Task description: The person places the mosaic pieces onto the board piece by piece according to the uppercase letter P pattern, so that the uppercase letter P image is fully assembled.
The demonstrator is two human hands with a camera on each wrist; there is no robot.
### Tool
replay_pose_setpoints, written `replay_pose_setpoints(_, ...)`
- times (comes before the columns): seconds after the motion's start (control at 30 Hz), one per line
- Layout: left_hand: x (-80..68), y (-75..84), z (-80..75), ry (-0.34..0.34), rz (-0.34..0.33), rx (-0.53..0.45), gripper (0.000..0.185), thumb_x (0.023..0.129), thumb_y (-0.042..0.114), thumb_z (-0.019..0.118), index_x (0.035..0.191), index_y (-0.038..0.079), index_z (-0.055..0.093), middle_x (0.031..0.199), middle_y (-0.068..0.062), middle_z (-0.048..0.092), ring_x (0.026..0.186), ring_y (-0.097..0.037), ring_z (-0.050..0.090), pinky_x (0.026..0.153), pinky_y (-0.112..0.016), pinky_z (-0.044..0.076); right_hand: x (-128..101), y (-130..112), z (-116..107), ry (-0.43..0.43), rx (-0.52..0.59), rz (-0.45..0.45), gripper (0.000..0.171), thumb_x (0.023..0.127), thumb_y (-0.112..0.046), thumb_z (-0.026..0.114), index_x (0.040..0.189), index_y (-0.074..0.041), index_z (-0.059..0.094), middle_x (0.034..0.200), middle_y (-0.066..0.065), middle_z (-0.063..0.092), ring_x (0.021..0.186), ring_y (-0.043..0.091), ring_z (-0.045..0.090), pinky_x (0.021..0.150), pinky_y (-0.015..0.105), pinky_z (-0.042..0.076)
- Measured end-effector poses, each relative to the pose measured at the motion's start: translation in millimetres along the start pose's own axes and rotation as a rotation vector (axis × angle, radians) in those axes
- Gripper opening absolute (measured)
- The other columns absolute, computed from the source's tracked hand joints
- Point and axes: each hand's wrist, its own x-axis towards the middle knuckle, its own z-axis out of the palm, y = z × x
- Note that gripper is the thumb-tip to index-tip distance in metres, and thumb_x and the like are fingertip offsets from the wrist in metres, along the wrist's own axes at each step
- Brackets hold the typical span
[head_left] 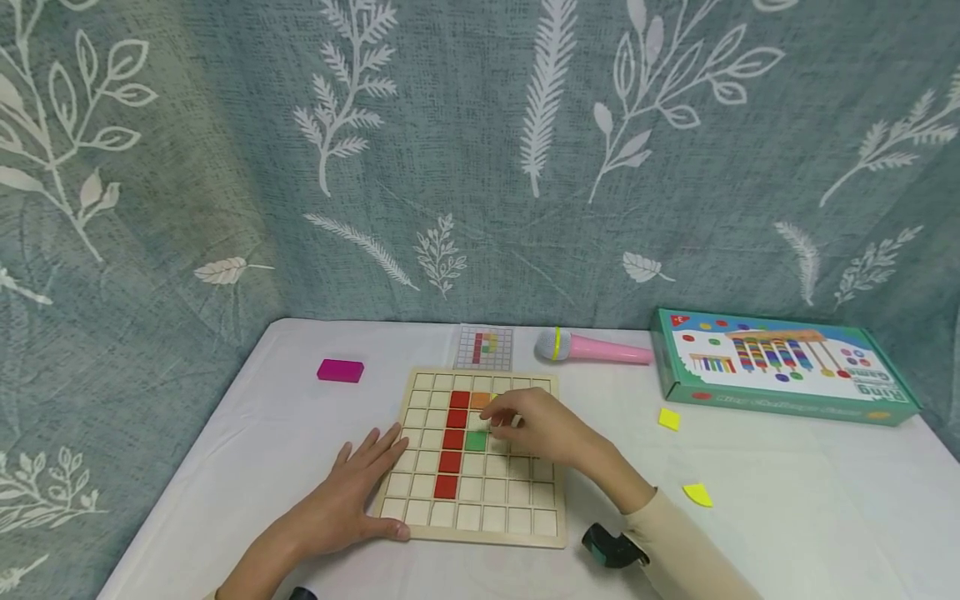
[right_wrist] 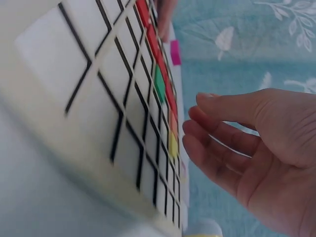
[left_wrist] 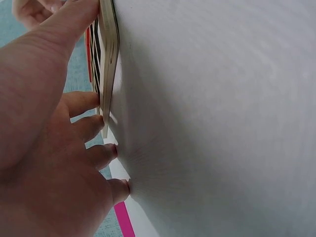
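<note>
A wooden grid board lies on the white table with pale cells. Several red squares form a column on it; an orange square and a green square sit just right of that column. Yellow shows beside the orange in the right wrist view. My left hand has its fingers spread along the board's left edge, the thumb at its lower-left corner. Over the board's upper right hovers my right hand, fingers loosely bent, thumb apart from them, no piece visible between. It partly hides the cells beneath.
A printed grid card lies behind the board. Magenta block at back left; pink toy microphone and green game box at back right. A yellow square and a yellow quarter-circle lie right of the board.
</note>
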Motion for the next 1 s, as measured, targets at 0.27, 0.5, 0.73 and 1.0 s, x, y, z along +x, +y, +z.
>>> replay_pose_setpoints(0.27, -0.7, 0.3, -0.5, -0.001, -0.001, -0.008, 0.114, 0.062, 0.058, 0.082, 0.15, 0.002, 0.035, 0.16, -0.016, 0.023, 0.147, -0.045, 0.011, 0.114, -0.066, 0.003, -33.1, 21.0, -24.6, 0.046, -0.008, 0.047, 0.021, 0.09, -0.002, 0.068, 0.11, -0.001, 0.07, 0.097, 0.004, 0.07, 0.088, 0.011, 0.063, 0.076, 0.027, 0.056)
replay_pose_setpoints(0.5, -1.6, 0.5, -0.7, -0.006, -0.005, -0.01, 0.114, 0.063, 0.057, 0.083, 0.15, 0.002, 0.035, 0.16, -0.017, 0.022, 0.146, -0.046, 0.011, 0.114, -0.067, 0.002, -67.6, 38.0, -45.7, 0.093, -0.023, 0.084, 0.021, 0.09, -0.002, 0.068, 0.111, 0.0, 0.07, 0.096, 0.003, 0.07, 0.086, 0.013, 0.063, 0.073, 0.028, 0.056)
replay_pose_setpoints(0.73, -1.4, 1.0, 0.0, -0.004, -0.006, -0.003, 0.114, 0.063, 0.058, 0.083, 0.151, 0.002, 0.035, 0.16, -0.017, 0.023, 0.146, -0.046, 0.011, 0.114, -0.067, 0.003, -101.8, 51.5, -61.8, 0.113, -0.05, 0.15, 0.023, 0.09, -0.003, 0.068, 0.112, 0.0, 0.069, 0.096, 0.002, 0.07, 0.086, 0.012, 0.063, 0.073, 0.028, 0.056)
replay_pose_setpoints(1.0, -1.0, 1.5, -0.7, 0.002, 0.011, -0.005, 0.114, 0.063, 0.057, 0.083, 0.151, 0.002, 0.034, 0.161, -0.016, 0.022, 0.146, -0.045, 0.011, 0.114, -0.067, 0.003, -139.2, 64.1, -76.8, 0.134, -0.07, 0.232, 0.023, 0.089, -0.006, 0.07, 0.112, -0.003, 0.07, 0.094, -0.005, 0.068, 0.084, 0.008, 0.061, 0.07, 0.025, 0.055)
